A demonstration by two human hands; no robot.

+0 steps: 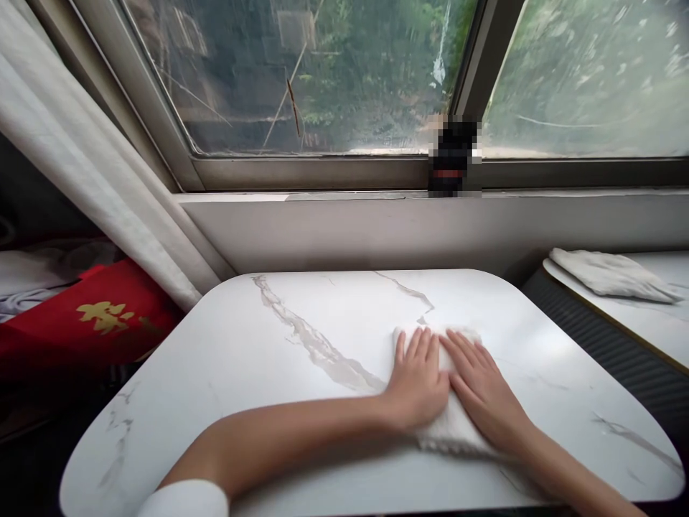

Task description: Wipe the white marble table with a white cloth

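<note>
A white cloth (457,425) lies spread on the white marble-patterned table (226,345), right of its middle. My left hand (417,380) rests flat on the cloth's left part, fingers stretched toward the window. Beside it, my right hand (484,388) presses on the right part with its fingers extended. The two hands nearly meet at the thumbs. Neither hand grips the cloth; both palms are over it and hide much of its middle.
A second folded white cloth (613,275) sits on another marble-topped surface (657,323) at the right. On the left hang a white curtain (102,143) and a red item with gold lettering (59,330). A window (323,79) stands behind the table; a pixelated dark object (455,158) is at its sill.
</note>
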